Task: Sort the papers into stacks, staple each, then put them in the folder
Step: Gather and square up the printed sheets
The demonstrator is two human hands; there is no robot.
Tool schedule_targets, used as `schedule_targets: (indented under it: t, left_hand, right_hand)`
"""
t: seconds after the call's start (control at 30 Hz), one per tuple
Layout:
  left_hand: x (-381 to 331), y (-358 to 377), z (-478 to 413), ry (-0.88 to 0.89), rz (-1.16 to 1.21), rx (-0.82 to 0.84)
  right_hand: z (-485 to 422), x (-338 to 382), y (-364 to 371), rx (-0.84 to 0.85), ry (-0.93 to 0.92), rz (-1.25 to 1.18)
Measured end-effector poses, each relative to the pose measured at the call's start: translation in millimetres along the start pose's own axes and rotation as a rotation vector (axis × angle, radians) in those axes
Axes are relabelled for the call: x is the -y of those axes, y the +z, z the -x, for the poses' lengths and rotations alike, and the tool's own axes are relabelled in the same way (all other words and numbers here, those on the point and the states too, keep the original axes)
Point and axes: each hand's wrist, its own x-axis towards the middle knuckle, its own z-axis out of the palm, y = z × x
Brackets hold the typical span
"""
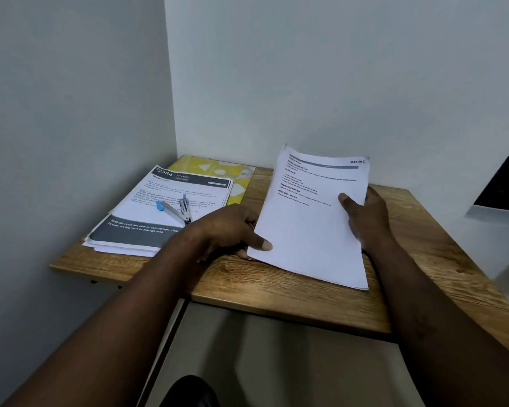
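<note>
A: Since the counter (276,292) stands in a corner, with a wall (306,83) at the back and another at the left, where is there room to work?

B: Mostly on the right half and along the near edge, where the wood is bare. The left half is taken.

A: And the papers?

B: The held stack (309,236) is over the right half, its far end raised toward the back wall. Beside it, on the left, a second stack (147,212) lies flat, a little fanned at its near corner. The yellow folder (215,168) lies behind that one and partly under it, close to the corner.

A: How do the hands hold it?

B: The left hand (224,230) pinches the near left corner, thumb on top and fingers underneath. The right hand (368,218) grips the right edge, thumb on the page and fingers behind.

A: So the step is squaring the sheets?

B: I think so. It is best to tap the bottom edge on the bare wood until all sheets are even, with a loose grip, and to keep the top corner free for the staple.

A: The stapler (175,211)?

B: It lies on the second stack, just beside the left hand, an easy reach. The near edge of the counter is close, so the sheets should not slide over it.
</note>
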Motion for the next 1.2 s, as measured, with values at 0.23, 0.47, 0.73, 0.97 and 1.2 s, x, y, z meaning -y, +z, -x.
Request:
schedule_targets:
  t: [0.23, 0.47, 0.73, 0.97, 1.2]
  left_hand:
    - [12, -9, 3, 0.065, 0.164, 0.144]
    - [12, -8, 9, 0.115, 0.188, 0.145]
    - [1, -16, 14, 0.027, 0.033, 0.151]
    - [-9, -11, 6, 0.061, 0.283, -0.043]
    - [-22, -3, -29, 0.075, 0.651, -0.241]
  right_hand:
    - [2, 0, -1, -0.035, -0.029, 0.023]
    - [4, 0, -1, -0.051, -0.034, 0.048]
    - [8, 2, -5, -0.018, -0.019, -0.023]
    - [15, 10, 1, 0.057, -0.032, -0.108]
    - [27, 13, 18, 0.209, -0.027, -0.170]
